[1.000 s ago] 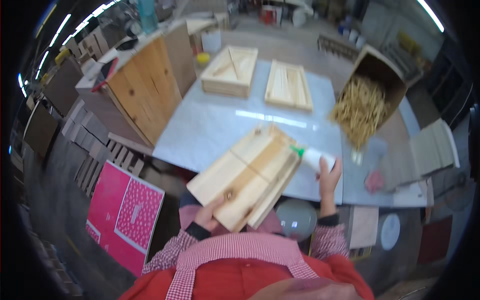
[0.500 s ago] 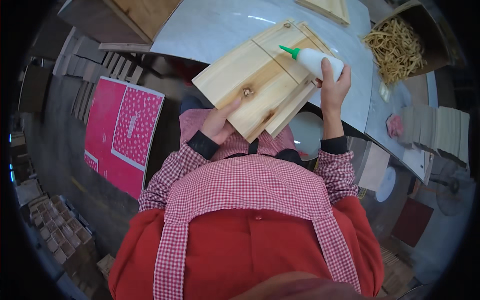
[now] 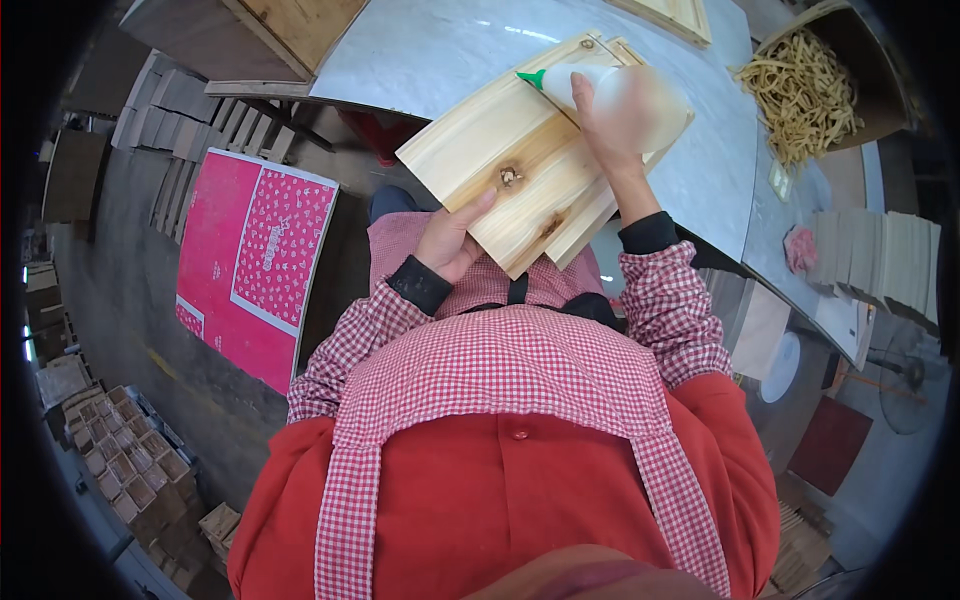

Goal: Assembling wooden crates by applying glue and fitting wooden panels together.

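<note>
A pale pine board (image 3: 480,150) with knots and narrow grooves lies tilted above my lap, its far end over the table edge. At its right side another wooden piece (image 3: 580,235) shows partly from beneath. My left hand (image 3: 455,243) grips the near left edge, thumb on top, fingers underneath. Over the far part of the board, my right hand (image 3: 612,130) is closed around a white squeeze bottle (image 3: 562,84). The bottle's green nozzle (image 3: 534,78) points left, close over a groove; whether it touches the wood I cannot tell. A blurred patch hides part of the hand and bottle.
The pale table (image 3: 420,60) stretches ahead, with a wooden frame (image 3: 680,18) at its far side and a wooden cabinet (image 3: 200,45) at left. A carton holds tan strips (image 3: 800,95). Stacked boards (image 3: 880,260) stand right; a pink printed sheet (image 3: 215,290) is left.
My right hand has moved left with the bottle, bringing its nozzle over the groove near the board's far left edge. My left hand still holds the board, which has shifted slightly right in view.
</note>
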`<state>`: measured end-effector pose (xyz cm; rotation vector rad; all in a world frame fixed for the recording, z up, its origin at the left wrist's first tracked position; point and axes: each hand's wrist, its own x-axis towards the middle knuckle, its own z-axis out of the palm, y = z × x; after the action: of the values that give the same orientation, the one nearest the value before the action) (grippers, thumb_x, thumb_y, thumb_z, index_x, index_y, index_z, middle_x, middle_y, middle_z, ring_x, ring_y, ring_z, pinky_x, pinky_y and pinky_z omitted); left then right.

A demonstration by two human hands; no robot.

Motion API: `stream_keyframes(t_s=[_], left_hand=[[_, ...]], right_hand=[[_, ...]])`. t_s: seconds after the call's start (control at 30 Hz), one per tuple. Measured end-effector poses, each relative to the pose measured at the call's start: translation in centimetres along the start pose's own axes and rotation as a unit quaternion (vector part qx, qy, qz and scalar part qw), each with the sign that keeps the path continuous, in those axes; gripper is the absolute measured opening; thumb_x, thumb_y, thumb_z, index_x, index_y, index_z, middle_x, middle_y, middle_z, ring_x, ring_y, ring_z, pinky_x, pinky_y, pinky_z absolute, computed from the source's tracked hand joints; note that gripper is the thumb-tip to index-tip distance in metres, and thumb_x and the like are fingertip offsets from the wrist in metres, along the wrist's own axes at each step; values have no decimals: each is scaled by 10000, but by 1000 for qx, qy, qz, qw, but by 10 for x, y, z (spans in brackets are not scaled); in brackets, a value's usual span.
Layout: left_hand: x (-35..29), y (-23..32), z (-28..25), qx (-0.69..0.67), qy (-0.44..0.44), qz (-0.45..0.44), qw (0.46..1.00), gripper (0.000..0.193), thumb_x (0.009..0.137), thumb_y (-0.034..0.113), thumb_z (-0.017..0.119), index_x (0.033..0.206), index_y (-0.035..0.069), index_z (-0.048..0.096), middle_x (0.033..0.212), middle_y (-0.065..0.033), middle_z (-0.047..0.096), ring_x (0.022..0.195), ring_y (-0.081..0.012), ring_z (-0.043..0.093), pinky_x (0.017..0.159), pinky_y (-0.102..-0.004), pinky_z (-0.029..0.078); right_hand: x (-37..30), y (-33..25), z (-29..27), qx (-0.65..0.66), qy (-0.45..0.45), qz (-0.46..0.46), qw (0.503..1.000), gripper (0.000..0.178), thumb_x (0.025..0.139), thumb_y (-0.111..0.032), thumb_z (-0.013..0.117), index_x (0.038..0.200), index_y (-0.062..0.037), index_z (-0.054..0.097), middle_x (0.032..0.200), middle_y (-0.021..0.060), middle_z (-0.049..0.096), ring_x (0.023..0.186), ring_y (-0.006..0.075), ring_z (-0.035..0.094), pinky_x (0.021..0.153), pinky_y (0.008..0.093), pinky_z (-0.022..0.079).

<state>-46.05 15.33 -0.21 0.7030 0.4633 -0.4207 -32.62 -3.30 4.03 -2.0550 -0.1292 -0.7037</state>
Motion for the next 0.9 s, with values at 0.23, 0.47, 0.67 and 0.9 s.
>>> stream_keyframes(t_s=[0.23, 0.47, 0.67, 0.9], left_hand=[[4, -1, -2, 3, 6, -5, 1000, 589, 873, 184, 666, 1353, 26, 363, 1295, -140, 504, 1190, -252, 516, 985, -407, 465], [1, 4, -3, -11, 11, -12, 1000, 602, 862, 165, 678, 1352, 22, 360, 1304, -141, 495, 1197, -257, 508, 1007, -396, 451], [-1, 5, 6, -3, 4, -2, 1000, 588, 876, 167, 657, 1362, 37, 353, 1318, -141, 482, 1207, -261, 500, 1009, -413, 451], [-10, 12, 10, -25, -21, 14, 999, 571, 883, 138, 641, 1366, 38, 354, 1322, -151, 480, 1206, -268, 501, 1021, -423, 438]], right_hand=[[-4, 2, -38, -59, -23, -63, 996, 382, 775, -230, 744, 1027, -16, 553, 806, 158, 652, 709, 258, 655, 652, 337, 516], [-37, -9, -114, -91, -37, -30, 995, 350, 784, -187, 732, 1032, -16, 552, 821, 137, 637, 688, 235, 640, 647, 336, 516], [-64, 12, -147, -44, 27, 35, 998, 299, 847, -188, 686, 1047, -15, 545, 823, 68, 591, 599, 152, 555, 549, 282, 478], [-58, 14, -160, 212, 181, 221, 935, 312, 871, -263, 660, 979, -8, 516, 778, 70, 571, 511, 92, 494, 418, 219, 367]])
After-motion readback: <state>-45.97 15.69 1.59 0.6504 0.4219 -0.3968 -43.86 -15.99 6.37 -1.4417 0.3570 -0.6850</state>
